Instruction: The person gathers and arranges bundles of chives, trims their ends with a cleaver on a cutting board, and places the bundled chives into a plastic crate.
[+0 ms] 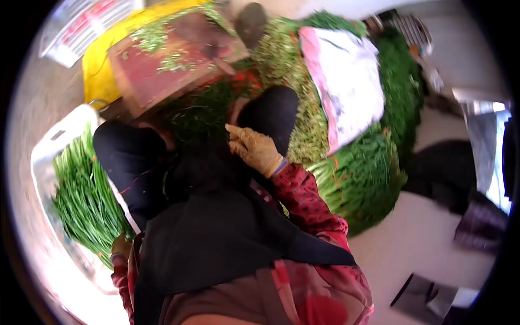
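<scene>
My right hand [254, 150], in a tan glove, hovers above my lap by my bent knee. Its fingers are loosely bent and partly apart, and I see nothing held in them. At the left, my left hand [120, 247] touches the near end of long green-leaf bunches [89, 195], which look like chives or scallions. Its fingers are hidden among the leaves. Those bunches lie in a white plastic crate [40, 157], with orange bands around some of them. Loose dark green leaves [200, 116] lie between my knees.
A reddish cutting board [157, 81] with chopped green bits rests ahead over yellow sheeting [95, 76]. Banded green bunches [357, 179] are piled at the right, partly under a white and pink sack [349, 81]. A white slatted crate [86, 32] stands far left.
</scene>
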### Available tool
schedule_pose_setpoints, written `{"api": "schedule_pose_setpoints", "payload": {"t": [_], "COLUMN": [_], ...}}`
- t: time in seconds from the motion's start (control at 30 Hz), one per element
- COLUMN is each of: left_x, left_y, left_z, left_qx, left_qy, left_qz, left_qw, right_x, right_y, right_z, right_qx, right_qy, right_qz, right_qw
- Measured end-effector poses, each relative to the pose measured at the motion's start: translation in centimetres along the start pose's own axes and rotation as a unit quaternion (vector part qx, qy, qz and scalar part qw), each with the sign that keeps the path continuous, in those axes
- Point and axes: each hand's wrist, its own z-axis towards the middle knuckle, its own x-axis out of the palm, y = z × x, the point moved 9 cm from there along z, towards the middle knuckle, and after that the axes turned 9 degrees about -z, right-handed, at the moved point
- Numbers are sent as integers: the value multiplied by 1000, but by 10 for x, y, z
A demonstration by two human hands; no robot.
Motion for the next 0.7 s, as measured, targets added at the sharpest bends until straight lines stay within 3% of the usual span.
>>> {"api": "schedule_pose_setpoints", "payload": {"t": [0.03, 0.07, 0.1, 0.13, 0.17, 0.2, 0.23, 0.27, 0.3, 0.33, 0.37, 0.43, 0.47, 0.5, 0.57, 0.63, 0.7], "left_x": [-8, -63, -97, -144, -170, -230, -267, -320, -309, -276, -253, -211, -188, -164, -137, -117, -106], "left_y": [28, 2, -2, -51, -61, -100, -161, -291, -341, -377, -415, -481, -510, -532, -564, -583, -590], "left_z": [21, -16, 46, 18, 32, 40, 37, 0, -11, -7, -16, -22, -37, -56, -73, -90, -88], "left_qx": [119, 74, 200, 250, 303, 239, 278, 442, 530, 495, 504, 543, 566, 585, 610, 627, 546], "left_qy": [-31, -89, -178, -195, -245, -294, -293, -336, -323, -204, -195, -181, -144, -105, -106, -100, -61], "left_qz": [0, 4, 145, 172, 353, 151, 122, 35, 47, -68, 14, 192, 176, 161, 187, 214, 249], "left_qw": [992, 993, 952, 933, 851, 913, 907, 831, 782, 842, 841, 797, 792, 787, 763, 742, 798], "right_x": [-47, -76, -59, -58, -52, -49, -46, -35, -19, -15, -6, -14, 2, 27, -2, -54, -122], "right_y": [1, -10, -39, -62, -80, -95, -105, -120, -144, -152, -159, -151, -181, -201, -216, -236, -261], "right_z": [-17, -41, -59, -86, -115, -135, -158, -189, -232, -289, -330, -369, -412, -444, -465, -472, -468], "right_qx": [9, 40, 113, 192, 270, 279, 289, 357, 425, 375, 506, 425, 502, 550, 549, 530, 534], "right_qy": [-70, -141, -171, -179, -186, -235, -263, -303, -289, -310, -263, -326, -385, -421, -451, -474, -493], "right_qz": [-5, 40, 39, 128, 218, 269, 267, 220, 180, 33, 85, -121, 75, 271, 260, 197, 142], "right_qw": [997, 988, 978, 956, 919, 891, 881, 856, 839, 873, 817, 835, 771, 668, 653, 676, 672]}}
